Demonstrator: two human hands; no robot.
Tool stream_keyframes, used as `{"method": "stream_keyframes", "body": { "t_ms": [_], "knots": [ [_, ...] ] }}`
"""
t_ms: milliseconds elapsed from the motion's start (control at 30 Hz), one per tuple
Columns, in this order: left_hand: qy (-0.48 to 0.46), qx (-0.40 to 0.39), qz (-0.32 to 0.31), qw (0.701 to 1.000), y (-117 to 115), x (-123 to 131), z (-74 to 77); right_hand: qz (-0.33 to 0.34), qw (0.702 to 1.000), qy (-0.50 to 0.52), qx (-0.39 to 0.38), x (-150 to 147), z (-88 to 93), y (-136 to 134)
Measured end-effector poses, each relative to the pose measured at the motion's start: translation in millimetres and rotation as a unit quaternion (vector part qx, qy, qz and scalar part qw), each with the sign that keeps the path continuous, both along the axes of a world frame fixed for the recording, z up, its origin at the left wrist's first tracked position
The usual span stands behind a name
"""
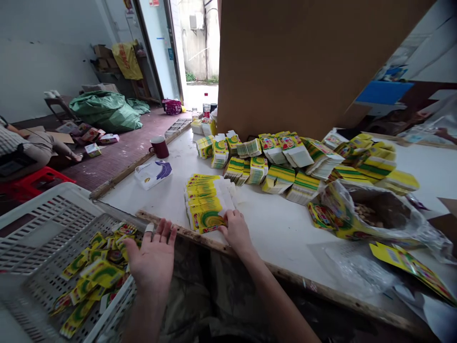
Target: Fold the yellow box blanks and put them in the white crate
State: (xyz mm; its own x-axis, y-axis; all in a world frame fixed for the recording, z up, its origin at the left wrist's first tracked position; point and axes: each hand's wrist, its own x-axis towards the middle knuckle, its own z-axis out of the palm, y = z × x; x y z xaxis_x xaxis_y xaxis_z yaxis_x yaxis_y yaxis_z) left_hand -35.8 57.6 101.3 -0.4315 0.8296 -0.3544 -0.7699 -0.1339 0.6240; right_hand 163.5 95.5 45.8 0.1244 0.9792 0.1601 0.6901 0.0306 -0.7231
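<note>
My left hand (153,262) is palm up with its fingers stretched out, near the table's front edge beside the basket. A white wrap covers one of its fingertips, and nothing lies in it. My right hand (238,234) pinches the near right corner of the front carton in a fanned stack of flat yellow-and-green cartons (205,209) on the white table. To the left, a white plastic basket (39,207) holds several filled-looking small yellow packs (102,274), lying jumbled.
Rows of flat yellow cartons (280,176) stretch across the table (274,228). A maroon mug (159,147) and a tissue pack (153,174) stand at the left. An opened plastic bag (389,228) sits at right. A big cardboard sheet (307,62) rises behind. Another person (32,143) sits far left.
</note>
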Motion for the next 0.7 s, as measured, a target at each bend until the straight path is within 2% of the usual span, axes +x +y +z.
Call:
{"method": "stream_keyframes", "body": {
  "t_ms": [133, 233, 333, 400, 467, 533, 633, 700],
  "knots": [
    [0.009, -0.024, -0.036, 0.999, -2.1, 18.5, -12.7, 0.001, 1.000, 0.012, -0.003, -1.6, -2.9, -2.7],
    [0.022, -0.021, -0.050, 0.998, -3.6, 27.8, -24.7, 0.011, 0.998, 0.056, -0.013, 3.4, 3.4, -5.8],
    [0.055, 0.041, -0.085, 0.994, -10.5, 36.1, -33.8, 0.042, 0.992, 0.116, -0.025, 4.8, 20.0, -16.5],
    [0.066, 0.089, -0.120, 0.987, -18.4, 41.7, -34.7, 0.108, 0.982, 0.147, -0.045, -0.8, 33.4, -30.4],
    [0.059, 0.111, -0.152, 0.980, -26.6, 46.3, -30.7, 0.199, 0.958, 0.189, -0.085, -12.3, 43.9, -47.7],
    [0.047, 0.110, -0.139, 0.983, -32.0, 48.5, -23.0, 0.256, 0.913, 0.286, -0.140, -27.6, 48.7, -64.5],
    [0.028, 0.095, -0.068, 0.993, -32.4, 47.5, -11.6, 0.251, 0.853, 0.419, -0.184, -48.4, 45.9, -80.3],
    [0.038, 0.066, -0.065, 0.995, -30.2, 45.4, -8.2, 0.231, 0.845, 0.446, -0.182, -55.2, 41.3, -82.6]
  ]
}}
